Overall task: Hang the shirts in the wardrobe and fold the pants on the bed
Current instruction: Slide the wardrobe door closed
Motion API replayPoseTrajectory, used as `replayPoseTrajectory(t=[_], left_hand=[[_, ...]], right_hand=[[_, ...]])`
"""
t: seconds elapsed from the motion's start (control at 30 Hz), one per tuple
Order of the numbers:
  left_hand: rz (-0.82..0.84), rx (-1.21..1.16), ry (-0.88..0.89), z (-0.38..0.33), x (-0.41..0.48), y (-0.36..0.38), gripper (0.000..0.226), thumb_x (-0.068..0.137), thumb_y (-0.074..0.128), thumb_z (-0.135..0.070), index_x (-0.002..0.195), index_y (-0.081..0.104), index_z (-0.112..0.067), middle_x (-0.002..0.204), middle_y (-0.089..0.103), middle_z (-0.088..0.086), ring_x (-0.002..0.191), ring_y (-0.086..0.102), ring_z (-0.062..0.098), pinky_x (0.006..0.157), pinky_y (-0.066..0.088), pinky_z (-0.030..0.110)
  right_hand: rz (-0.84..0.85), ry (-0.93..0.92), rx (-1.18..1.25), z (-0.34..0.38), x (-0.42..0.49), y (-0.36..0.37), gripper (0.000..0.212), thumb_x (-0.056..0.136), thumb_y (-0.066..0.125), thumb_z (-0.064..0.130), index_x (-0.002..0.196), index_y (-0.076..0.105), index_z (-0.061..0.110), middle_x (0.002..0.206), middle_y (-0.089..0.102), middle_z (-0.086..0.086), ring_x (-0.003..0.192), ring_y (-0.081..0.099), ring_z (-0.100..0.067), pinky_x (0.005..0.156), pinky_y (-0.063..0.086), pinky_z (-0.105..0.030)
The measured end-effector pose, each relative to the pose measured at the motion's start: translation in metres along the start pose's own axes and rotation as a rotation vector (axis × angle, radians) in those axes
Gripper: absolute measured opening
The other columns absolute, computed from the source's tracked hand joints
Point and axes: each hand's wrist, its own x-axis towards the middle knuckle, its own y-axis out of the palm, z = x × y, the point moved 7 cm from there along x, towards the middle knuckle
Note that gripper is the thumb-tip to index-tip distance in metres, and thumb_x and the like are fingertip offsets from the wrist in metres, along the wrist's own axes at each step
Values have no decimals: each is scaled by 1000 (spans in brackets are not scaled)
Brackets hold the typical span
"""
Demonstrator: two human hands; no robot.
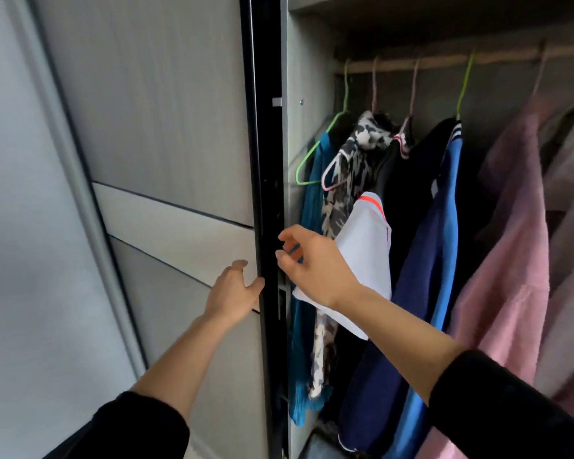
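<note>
The left hand (232,289) is resting against the sliding wardrobe door (166,127), fingers spread and thumb lying on its black edge. The right hand (312,263) is hovering just beside that edge, fingers loosely curled, pinching nothing. Behind it, a white shirt (365,253) with orange trim is hanging inside the wardrobe, below the rail (444,59) carrying 5 hangers.
</note>
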Motion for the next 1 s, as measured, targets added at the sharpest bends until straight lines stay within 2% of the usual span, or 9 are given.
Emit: replayPoseTrajectory(t=[0.13, 0.2, 0.27, 0.37, 0.43, 0.5, 0.67, 0.83, 1.0], left_hand=[[-35, 12, 51, 0, 25, -1, 50, 89, 56, -49, 124, 48, -14, 120, 62, 7, 105, 60, 23, 74, 42, 27], [-26, 17, 59, -1, 34, 3, 45, 89, 54, -51, 116, 50, -15, 113, 64, 3, 101, 61, 21, 71, 40, 26], [-7, 44, 62, -1, 41, 7, 38, 90, 52, -52, 104, 52, -16, 101, 65, 1, 95, 62, 20, 70, 41, 27], [18, 112, 87, -3, 48, 12, 37, 88, 51, -55, 86, 52, -18, 80, 63, -3, 78, 61, 17, 64, 45, 29], [0, 119, 103, -3, 50, 14, 38, 88, 51, -56, 76, 47, -21, 69, 58, -5, 65, 56, 13, 53, 37, 25], [-33, 112, 115, -3, 49, 14, 39, 88, 53, -53, 68, 40, -22, 61, 53, -6, 56, 50, 9, 46, 30, 23], [8, 126, 201, -8, 55, 13, 36, 89, 54, -48, 65, 36, -28, 58, 49, -8, 53, 45, 4, 45, 27, 19], [0, 149, 213, -11, 49, 7, 42, 89, 57, -44, 60, 32, -26, 56, 45, -8, 51, 41, 6, 45, 25, 20], [26, 144, 212, -21, 43, 10, 42, 89, 58, -43, 60, 34, -24, 54, 44, -6, 50, 40, 8, 44, 24, 22]], right_hand=[[-159, 77, -105, 11, 58, 0, 45, 92, 57, 35, 130, 46, 12, 116, 59, -4, 99, 59, -21, 81, 50, -35], [-195, 124, -147, 14, 79, 1, 47, 92, 56, 38, 128, 44, 10, 116, 59, -7, 101, 59, -26, 81, 52, -41], [-213, 159, -188, 17, 97, 3, 44, 92, 56, 39, 122, 44, 9, 109, 60, -8, 97, 60, -28, 78, 52, -43], [-199, 185, -247, 17, 119, 10, 34, 92, 57, 39, 106, 42, 11, 87, 56, -5, 84, 60, -30, 62, 48, -37], [-187, 208, -248, 13, 127, 13, 33, 93, 57, 37, 97, 34, 14, 72, 48, 0, 75, 59, -29, 56, 43, -35], [-174, 217, -234, 10, 129, 16, 32, 93, 56, 36, 96, 32, 16, 67, 46, 1, 70, 58, -28, 55, 44, -35], [-175, 188, -250, 8, 130, 17, 34, 93, 56, 36, 109, 42, 9, 64, 48, -1, 63, 57, -25, 52, 46, -34], [-172, 202, -237, 9, 129, 14, 28, 92, 57, 35, 95, 38, 14, 63, 48, -1, 60, 55, -24, 53, 50, -37], [-167, 210, -243, 10, 122, 6, 31, 91, 56, 33, 106, 45, 8, 66, 52, -3, 67, 60, -29, 59, 54, -42]])
